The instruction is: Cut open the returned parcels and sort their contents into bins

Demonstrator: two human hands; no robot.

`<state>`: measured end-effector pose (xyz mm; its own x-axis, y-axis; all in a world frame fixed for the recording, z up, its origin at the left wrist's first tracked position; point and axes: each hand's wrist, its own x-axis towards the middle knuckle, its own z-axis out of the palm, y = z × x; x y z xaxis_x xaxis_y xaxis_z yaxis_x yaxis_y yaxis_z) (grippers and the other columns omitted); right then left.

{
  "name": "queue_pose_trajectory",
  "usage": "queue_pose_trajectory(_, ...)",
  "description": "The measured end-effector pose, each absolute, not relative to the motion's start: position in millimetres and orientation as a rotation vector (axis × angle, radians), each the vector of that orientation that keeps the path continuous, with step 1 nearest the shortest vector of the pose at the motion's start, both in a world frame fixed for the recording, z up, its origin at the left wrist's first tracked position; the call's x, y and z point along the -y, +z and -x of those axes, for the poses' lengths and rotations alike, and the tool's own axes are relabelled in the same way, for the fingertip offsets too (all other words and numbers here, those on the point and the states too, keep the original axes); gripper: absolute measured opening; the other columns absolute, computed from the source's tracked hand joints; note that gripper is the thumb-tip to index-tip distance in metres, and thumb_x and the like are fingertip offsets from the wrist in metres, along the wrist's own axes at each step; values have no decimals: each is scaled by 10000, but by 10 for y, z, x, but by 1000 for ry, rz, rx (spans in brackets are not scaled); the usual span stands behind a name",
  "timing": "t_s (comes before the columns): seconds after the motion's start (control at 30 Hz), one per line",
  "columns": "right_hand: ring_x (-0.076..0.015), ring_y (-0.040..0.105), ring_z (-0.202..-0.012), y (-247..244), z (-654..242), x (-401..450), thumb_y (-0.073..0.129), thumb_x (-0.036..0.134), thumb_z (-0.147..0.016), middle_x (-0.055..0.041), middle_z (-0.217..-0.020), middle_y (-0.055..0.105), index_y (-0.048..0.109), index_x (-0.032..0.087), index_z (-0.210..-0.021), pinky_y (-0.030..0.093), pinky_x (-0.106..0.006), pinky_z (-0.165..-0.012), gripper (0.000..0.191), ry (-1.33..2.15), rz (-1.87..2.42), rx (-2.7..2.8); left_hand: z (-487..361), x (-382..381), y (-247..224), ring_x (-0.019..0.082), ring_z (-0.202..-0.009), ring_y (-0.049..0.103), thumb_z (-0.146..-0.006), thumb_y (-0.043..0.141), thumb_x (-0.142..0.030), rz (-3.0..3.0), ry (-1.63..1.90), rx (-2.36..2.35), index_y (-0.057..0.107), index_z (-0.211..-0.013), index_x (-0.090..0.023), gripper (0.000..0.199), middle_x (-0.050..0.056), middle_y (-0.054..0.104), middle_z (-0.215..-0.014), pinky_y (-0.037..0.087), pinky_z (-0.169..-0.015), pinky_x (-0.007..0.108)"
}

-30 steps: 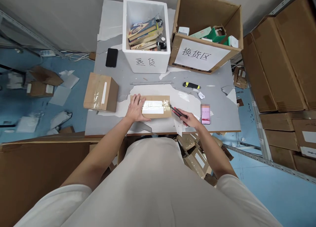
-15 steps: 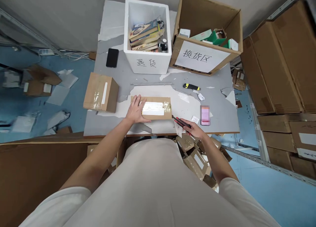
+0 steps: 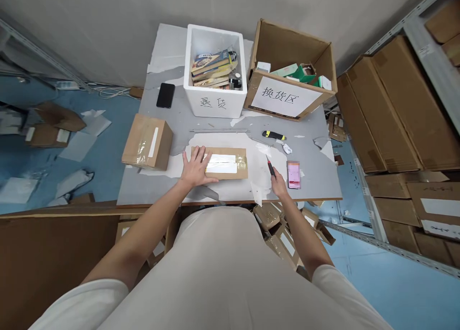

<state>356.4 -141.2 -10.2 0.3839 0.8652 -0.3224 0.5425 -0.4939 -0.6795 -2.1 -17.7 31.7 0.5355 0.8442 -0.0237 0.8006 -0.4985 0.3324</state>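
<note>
A person in a white T-shirt stands at a grey table (image 3: pixel 323 176), seen from above. The left hand (image 3: pixel 196 169), fingers spread, presses on the left end of a narrow cardboard box (image 3: pixel 242 164) lying near the table's front edge, with a white label and clear tape on top. The right hand (image 3: pixel 278 184) grips a slim black-and-red tool (image 3: pixel 270 167), held apart from the box, its tip pointing away from the person. Just right of that hand lies a phone with a pink screen (image 3: pixel 293 175); beyond the tool, a yellow-and-black cutter (image 3: pixel 274 135). A taped carton (image 3: pixel 143 141) sits at left. Behind stands a white foam bin (image 3: pixel 215 112) of books.
</note>
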Motion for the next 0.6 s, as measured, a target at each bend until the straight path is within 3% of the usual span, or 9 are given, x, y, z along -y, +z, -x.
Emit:
queue_pose_trajectory(0.07, -271, 538, -1039, -274, -3420, 1326, 368, 301, -860, -149, -1151, 504, 323, 157, -1471, 412, -441, -968, 629, 816, 2363, 1215, 27, 271, 301, 426, -1420, 151, -658, 616, -705, -2468, 231, -1380, 354, -1440, -182, 976, 220, 221, -1539, -21, -1073, 683)
queue_pose_trajectory(0.2, -319, 448, -1162, -569, -3194, 1310, 396, 250, -842, -163, -1193, 443, 278, 165, -1490, 347, -465, -1013, 664, 722, 2529, 1203, 75, 568, 256, 368, -1423, 210, -819, 538, -535, -2470, 290, -1365, 397, -1411, -173, 708, 208, 280, -1521, 100, -1117, 618)
queue_pose_trajectory(0.37, -366, 406, -1198, -735, -3097, 1432, 399, 235, -842, -218, -1251, 409, 266, 117, -1484, 320, -513, -1004, 666, 745, 2619, 1180, 172, 842, 218, 340, -1395, 297, -844, 529, -393, -2457, 348, -1355, 458, -1362, -198, 558, 181, 380, -1474, 216, -1122, 559)
queue_pose_trajectory(0.5, -383, 318, -1278, -474, -3100, 1267, 426, 341, -864, -235, -1374, 328, 256, 115, -1475, 260, -561, -1035, 674, 580, 2556, 1232, 222, 873, 167, 341, -1395, 295, -831, 538, -342, -2422, 365, -1339, 436, -1379, -196, 577, 180, 388, -1467, 258, -1114, 555)
queue_pose_trajectory(0.6, -331, 271, -1336, -63, -2996, 908, 402, 457, -898, -210, -1438, 294, 188, 128, -1494, 249, -510, -1079, 714, 434, 2198, 1571, 228, 854, 121, 342, -1387, 308, -826, 532, -313, -2395, 395, -1316, 452, -1368, -185, 562, 181, 422, -1441, 267, -1115, 553)
